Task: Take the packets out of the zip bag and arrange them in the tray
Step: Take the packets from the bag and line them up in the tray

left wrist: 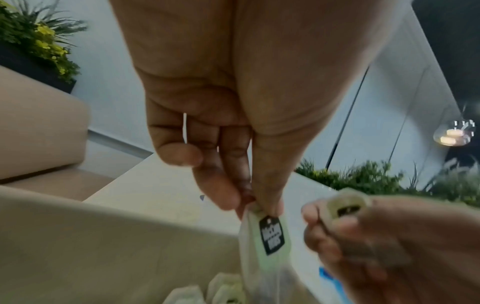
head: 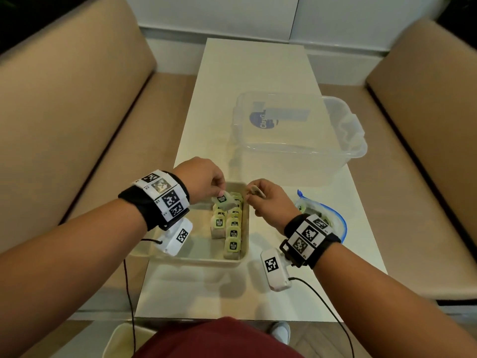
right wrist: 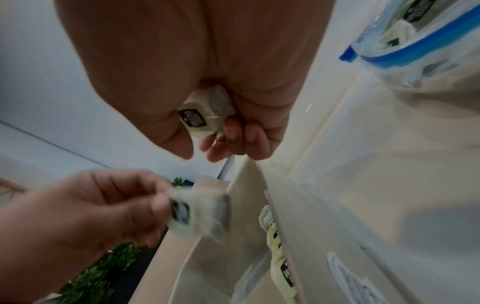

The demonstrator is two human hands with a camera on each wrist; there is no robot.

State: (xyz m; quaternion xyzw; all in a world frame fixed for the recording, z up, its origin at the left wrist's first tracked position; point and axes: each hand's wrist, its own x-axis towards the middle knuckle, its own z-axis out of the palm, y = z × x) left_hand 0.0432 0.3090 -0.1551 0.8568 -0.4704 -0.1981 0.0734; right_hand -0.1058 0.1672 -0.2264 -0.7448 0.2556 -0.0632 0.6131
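A beige tray [head: 196, 257] lies on the table near me. Several green-labelled packets [head: 232, 232] stand in rows along its right side. My left hand [head: 206, 180] is over the tray's far end and pinches one packet [head: 224, 200] [left wrist: 270, 236] by its top edge. My right hand [head: 268, 200], just right of the tray, grips another packet [head: 256, 191] [right wrist: 205, 114] in its curled fingers. The clear zip bag [head: 322, 215] with a blue seal lies open behind my right wrist, with more packets inside [right wrist: 400, 30].
A large clear plastic box [head: 296, 130] stands on the far half of the narrow table [head: 258, 63]. Tan sofa cushions [head: 64, 112] flank the table on both sides. A white shoe [head: 280, 332] shows below the near table edge.
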